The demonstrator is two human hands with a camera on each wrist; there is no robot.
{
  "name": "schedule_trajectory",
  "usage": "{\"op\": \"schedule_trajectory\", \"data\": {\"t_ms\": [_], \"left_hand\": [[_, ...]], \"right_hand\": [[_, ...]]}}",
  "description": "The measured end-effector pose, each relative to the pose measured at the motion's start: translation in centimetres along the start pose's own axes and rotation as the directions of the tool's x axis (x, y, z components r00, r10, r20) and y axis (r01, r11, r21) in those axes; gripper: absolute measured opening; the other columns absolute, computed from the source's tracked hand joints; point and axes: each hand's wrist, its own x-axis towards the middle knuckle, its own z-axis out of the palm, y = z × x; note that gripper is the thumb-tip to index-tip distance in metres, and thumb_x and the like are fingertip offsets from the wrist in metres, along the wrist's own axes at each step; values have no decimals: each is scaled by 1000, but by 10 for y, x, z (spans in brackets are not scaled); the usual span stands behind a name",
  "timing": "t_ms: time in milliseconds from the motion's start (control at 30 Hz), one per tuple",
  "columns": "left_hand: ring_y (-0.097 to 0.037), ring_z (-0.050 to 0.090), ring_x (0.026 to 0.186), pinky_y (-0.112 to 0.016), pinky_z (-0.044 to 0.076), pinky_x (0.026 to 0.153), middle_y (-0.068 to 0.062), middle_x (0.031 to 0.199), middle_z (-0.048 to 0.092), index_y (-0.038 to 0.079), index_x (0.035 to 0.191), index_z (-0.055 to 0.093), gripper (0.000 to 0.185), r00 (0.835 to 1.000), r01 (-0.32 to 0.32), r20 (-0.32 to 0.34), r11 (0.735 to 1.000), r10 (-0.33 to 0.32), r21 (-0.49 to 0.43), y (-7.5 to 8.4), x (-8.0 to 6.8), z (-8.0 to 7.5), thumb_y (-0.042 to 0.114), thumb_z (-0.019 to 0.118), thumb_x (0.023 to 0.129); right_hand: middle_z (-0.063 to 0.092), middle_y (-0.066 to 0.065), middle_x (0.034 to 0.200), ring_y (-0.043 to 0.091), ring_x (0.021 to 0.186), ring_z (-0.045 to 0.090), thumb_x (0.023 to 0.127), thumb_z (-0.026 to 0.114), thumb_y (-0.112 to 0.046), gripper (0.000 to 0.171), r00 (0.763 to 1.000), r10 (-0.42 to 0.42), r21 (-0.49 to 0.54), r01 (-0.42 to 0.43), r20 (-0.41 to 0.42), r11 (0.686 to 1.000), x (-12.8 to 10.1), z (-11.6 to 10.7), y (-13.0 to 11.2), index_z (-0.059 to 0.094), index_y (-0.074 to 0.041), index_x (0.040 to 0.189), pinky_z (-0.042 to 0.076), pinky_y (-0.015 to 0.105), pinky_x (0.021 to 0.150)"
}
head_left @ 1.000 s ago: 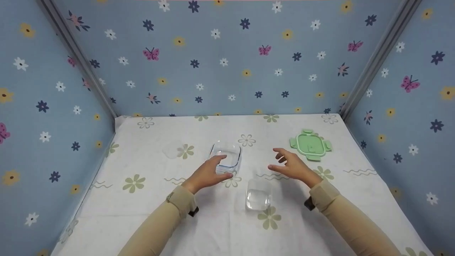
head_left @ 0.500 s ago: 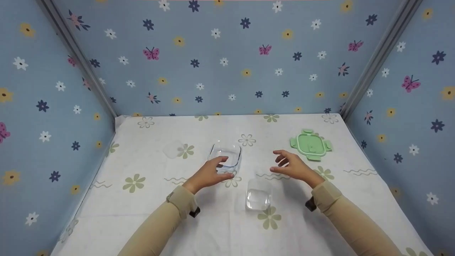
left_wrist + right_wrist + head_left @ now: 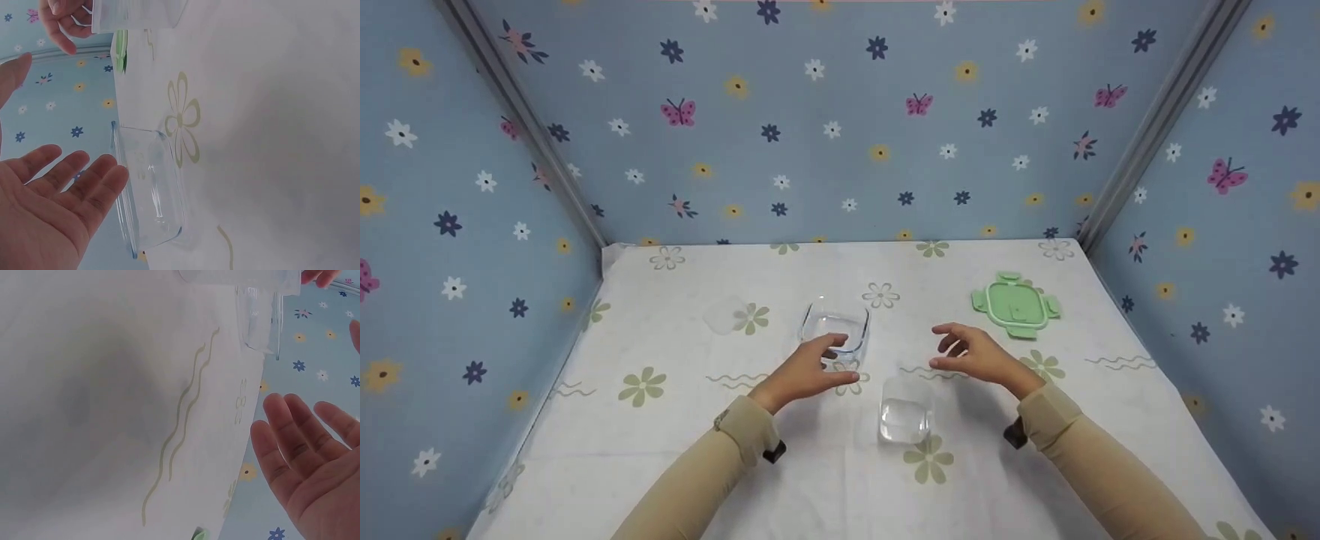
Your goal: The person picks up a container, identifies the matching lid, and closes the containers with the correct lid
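Observation:
A square glass food container [image 3: 836,324] with a bluish rim stands on the cloth near the middle. My left hand [image 3: 804,369] hovers at its near side with fingers apart and nothing in them; the fingertips overlap the container's rim in the left wrist view. Closer to me is a clear plastic box [image 3: 906,418], between and below the two hands. My right hand [image 3: 981,354] hangs over the cloth to the right of that box, its fingers loosely bent and holding nothing. A green lid [image 3: 1016,306] with side flaps lies beyond the right hand.
A faint, translucent flat piece [image 3: 724,316] lies left of the glass container. The white flowered tablecloth [image 3: 660,450] covers the table, enclosed at the back and both sides by blue floral walls [image 3: 840,165] with grey corner posts.
My left hand has drawn slightly toward me and to the right, off the glass container. My right hand has dipped slightly. The containers and green lid have not moved.

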Motion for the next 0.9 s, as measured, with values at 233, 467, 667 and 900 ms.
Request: {"op": "schedule_trajectory", "data": {"t_ms": [233, 467, 667, 900], "left_hand": [[-39, 58, 143, -54, 51, 119, -17, 165, 51, 5, 161, 48, 86, 999, -40, 26, 998, 41, -46, 1, -1, 4, 45, 84, 93], [-38, 59, 141, -55, 52, 117, -18, 162, 53, 7, 161, 49, 87, 996, -57, 63, 996, 61, -67, 2, -2, 8, 43, 87, 91], [-36, 59, 142, -52, 52, 118, -18, 162, 53, 9, 161, 49, 88, 992, -82, 93, 995, 87, -58, 2, -2, 11, 43, 89, 89], [-40, 58, 143, -53, 51, 119, -20, 163, 53, 6, 160, 49, 91, 984, -116, 129, 990, 126, -82, 0, 0, 16, 35, 93, 86]], "right_hand": [[72, 26, 118, 20, 96, 70, 94, 85, -26, 62, 1000, -7, 3, 7, 30, 1000, -1, 2, -1, 63, 1, 144, 59, 31, 91], [73, 23, 119, 23, 101, 72, 94, 86, -27, 62, 997, -17, 7, 16, 70, 1000, -4, 3, -1, 64, 1, 144, 60, 40, 96], [72, 25, 122, 28, 106, 73, 94, 86, -28, 66, 992, -29, 34, 25, 122, 999, -5, 5, 2, 61, 3, 146, 60, 42, 98], [69, 30, 126, 32, 109, 72, 93, 88, -27, 69, 985, -46, 66, 35, 169, 997, -6, 7, 4, 59, 4, 148, 61, 42, 99]]}}
